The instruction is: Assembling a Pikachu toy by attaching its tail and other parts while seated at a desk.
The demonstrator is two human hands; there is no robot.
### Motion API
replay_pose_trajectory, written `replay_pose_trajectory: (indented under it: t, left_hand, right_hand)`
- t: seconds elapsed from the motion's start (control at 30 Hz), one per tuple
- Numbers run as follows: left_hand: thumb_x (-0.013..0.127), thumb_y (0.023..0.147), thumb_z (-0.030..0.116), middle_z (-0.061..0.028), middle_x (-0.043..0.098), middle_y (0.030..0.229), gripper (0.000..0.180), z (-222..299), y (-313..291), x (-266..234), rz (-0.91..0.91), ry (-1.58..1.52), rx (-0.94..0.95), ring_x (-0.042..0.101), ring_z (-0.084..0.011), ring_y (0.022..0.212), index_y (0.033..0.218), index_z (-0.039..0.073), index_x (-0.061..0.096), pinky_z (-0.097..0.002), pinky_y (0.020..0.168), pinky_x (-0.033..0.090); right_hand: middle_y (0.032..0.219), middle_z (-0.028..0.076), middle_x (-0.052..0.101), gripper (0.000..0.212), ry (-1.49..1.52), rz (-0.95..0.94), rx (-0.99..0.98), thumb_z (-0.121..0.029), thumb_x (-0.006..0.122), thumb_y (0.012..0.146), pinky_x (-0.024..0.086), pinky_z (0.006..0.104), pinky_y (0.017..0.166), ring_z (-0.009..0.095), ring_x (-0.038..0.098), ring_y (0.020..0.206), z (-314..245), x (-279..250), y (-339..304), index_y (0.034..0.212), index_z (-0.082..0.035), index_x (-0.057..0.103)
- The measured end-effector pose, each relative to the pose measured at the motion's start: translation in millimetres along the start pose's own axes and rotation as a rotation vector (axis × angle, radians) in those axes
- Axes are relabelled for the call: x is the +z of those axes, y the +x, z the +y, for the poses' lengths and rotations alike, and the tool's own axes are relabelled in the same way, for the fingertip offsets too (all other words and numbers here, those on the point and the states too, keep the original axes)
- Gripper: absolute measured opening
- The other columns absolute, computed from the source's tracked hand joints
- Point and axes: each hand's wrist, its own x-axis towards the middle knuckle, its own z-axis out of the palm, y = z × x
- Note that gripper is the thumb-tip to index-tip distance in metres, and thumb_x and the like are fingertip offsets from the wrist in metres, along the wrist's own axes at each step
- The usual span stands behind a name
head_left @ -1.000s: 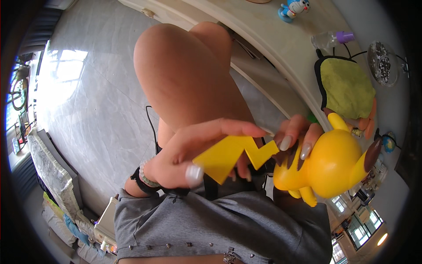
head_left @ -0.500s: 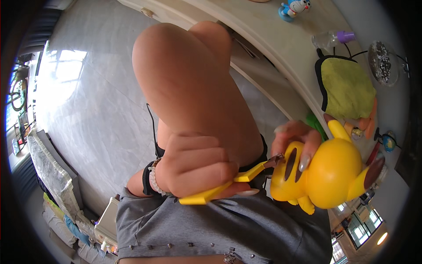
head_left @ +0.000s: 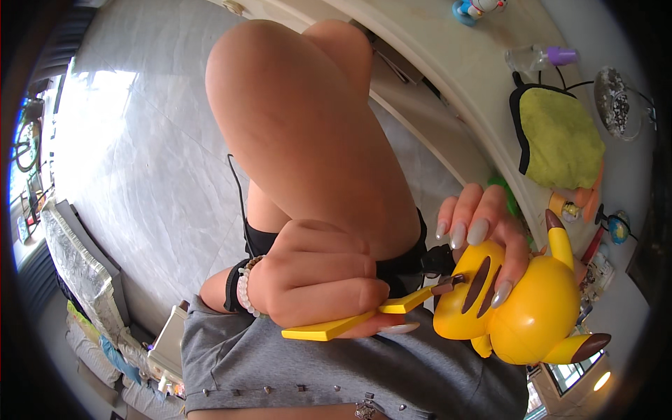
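My left hand is closed around a yellow zigzag tail piece, its thumb pressed along it. The tail's brown end touches, or nearly touches, the lower body of a yellow toy figure. This figure has a round head, dark-tipped pointed ears and brown stripes across its back, and lies tilted with its head to the right. My right hand grips it from above: one digit presses at the neck while the other fingers stand raised and curled beside the body. Whether the tail sits in a slot I cannot tell.
Along the right, a pale tabletop carries a green cloth with black trim, a clear bottle with purple top and a small blue figurine. My bare leg is beyond my hands, above a grey floor.
The toy figure has shifted slightly down and right and tilted. My right hand's fingers have lifted off its lower body. My left hand still holds the tail, slightly lower at its outer end.
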Motion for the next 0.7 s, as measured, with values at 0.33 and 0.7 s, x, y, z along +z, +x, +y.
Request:
replay_pose_trajectory:
  t: [0.33, 0.7]
  left_hand:
    - [0.063, 0.071, 0.012, -0.0028, 0.044, 0.054, 0.016, -6.9, -3.2, 2.7, -0.028, 0.06, 0.176, 0.043, -0.0119, 0.042, 0.063, 0.001, 0.053, -0.0207, 0.037, 0.031]
    - [0.057, 0.066, 0.003, -0.0033, 0.046, 0.054, 0.004, -11.5, -8.6, 3.4, -0.036, 0.266, 0.358, 0.045, -0.0098, 0.044, 0.065, -0.001, 0.055, -0.0173, 0.037, 0.033]
  right_hand:
    - [0.095, 0.015, 0.049, 0.016, -0.083, -0.009, -0.01, -0.024, 0.073, 0.063, 0.043, 0.0225, 0.066, 0.019, 0.05, 0.08, -11.6, 5.5, -1.4, 0.073, -0.016, 0.065]
    - [0.09, 0.014, 0.052, 0.014, -0.063, -0.052, 0.128, -0.019, 0.073, 0.063, 0.045, 0.0231, 0.062, 0.019, 0.053, 0.073, -26.8, 4.2, 0.7, 0.072, -0.011, 0.066]
